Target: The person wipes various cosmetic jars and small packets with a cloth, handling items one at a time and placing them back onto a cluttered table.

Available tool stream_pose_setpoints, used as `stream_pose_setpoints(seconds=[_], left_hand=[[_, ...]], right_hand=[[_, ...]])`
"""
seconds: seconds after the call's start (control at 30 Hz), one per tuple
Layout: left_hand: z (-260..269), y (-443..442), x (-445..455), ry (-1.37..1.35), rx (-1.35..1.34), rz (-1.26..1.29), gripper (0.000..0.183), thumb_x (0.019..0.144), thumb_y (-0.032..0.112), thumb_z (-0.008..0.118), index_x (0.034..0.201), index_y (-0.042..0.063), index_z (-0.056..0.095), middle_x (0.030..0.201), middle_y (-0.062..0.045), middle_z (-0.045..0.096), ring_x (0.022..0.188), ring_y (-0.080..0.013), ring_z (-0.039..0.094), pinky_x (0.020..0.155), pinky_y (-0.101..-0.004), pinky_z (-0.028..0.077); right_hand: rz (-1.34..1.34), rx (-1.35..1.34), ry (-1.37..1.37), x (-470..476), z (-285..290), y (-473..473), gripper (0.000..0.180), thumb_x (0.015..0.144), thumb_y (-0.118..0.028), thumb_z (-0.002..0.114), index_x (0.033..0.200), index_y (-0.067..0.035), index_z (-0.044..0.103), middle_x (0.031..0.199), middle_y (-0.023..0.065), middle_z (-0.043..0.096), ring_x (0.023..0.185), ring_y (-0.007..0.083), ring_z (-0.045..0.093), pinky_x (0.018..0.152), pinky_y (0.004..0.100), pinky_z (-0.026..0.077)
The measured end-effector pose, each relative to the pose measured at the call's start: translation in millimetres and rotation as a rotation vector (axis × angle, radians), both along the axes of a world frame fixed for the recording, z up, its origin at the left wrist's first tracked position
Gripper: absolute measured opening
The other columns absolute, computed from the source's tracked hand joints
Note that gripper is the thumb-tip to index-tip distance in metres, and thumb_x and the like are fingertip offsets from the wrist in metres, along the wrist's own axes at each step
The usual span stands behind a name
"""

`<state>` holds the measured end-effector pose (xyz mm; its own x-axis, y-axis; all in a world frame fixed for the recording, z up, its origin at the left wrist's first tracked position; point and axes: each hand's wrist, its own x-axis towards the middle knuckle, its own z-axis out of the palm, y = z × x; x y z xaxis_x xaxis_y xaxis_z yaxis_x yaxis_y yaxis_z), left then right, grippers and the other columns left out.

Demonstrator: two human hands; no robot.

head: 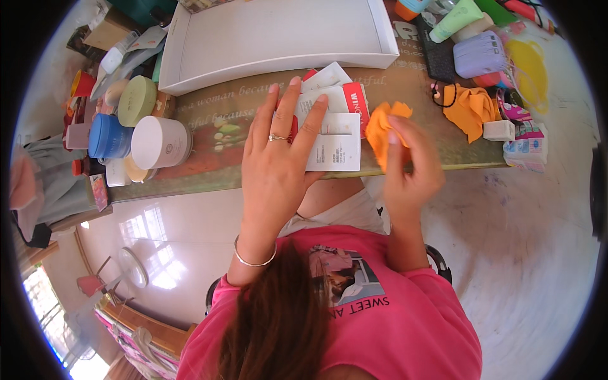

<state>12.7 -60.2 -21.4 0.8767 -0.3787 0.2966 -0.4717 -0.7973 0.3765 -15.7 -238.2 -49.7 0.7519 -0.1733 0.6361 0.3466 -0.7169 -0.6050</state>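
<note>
My left hand lies with its fingers apart over several flat white-and-red packets on the table. They overlap in a loose fan and bear printed writing; the hand covers part of them. In my right hand, an orange cloth is pinched between thumb and fingers, bunched just right of the packets near the table's front edge. Beyond the packets, a shallow white cardboard box shows its bare inside.
White, blue and green cosmetic jars crowd the left side. A second orange cloth, a lilac power bank, a pale green tube and a small white box lie to the right.
</note>
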Motion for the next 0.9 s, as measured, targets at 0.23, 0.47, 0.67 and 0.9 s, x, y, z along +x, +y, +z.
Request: stream_pose_setpoints(seconds=[0.23,0.47,0.67,0.9], left_hand=[[1,4,3,0.021,0.089,-0.028,0.089,0.057,0.018,0.083,0.139,0.015,0.048,0.149,-0.013,0.035,0.133,-0.0396,0.037,0.1,-0.0486,0.041],[-1,8,6,0.065,0.085,-0.145,0.072,0.08,0.032,0.066,0.145,0.012,0.041,0.154,-0.016,0.028,0.137,-0.0438,0.029,0.106,-0.0518,0.032],[-5,6,4,0.045,0.126,-0.105,0.063,0.087,0.022,0.057,0.146,0.011,0.039,0.155,-0.017,0.025,0.139,-0.0436,0.025,0.111,-0.0503,0.027],[-8,6,4,-0.005,0.112,-0.102,0.062,0.086,0.027,0.057,0.144,0.012,0.041,0.153,-0.016,0.027,0.135,-0.0447,0.03,0.107,-0.0541,0.03]], right_hand=[[0.236,-0.025,-0.159,-12,4,3,0.02,0.076,0.0,0.072,0.096,-0.001,0.069,0.102,0.0112,0.068,0.083,0.0259,0.065,0.071,0.0342,0.052],[0.293,-0.284,-0.029,-14,-8,3,0.022,0.071,-0.002,0.073,0.092,0.001,0.069,0.103,0.0073,0.067,0.088,0.0249,0.065,0.072,0.0344,0.052],[0.26,-0.262,0.005,-20,-4,-6,0.021,0.071,0.002,0.073,0.092,0.002,0.068,0.1,0.0075,0.067,0.085,0.0251,0.065,0.074,0.0356,0.053],[0.175,-0.064,0.042,-20,-5,-8,0.024,0.072,0.001,0.074,0.096,0.001,0.07,0.099,0.0092,0.067,0.086,0.0262,0.064,0.071,0.0333,0.052]])
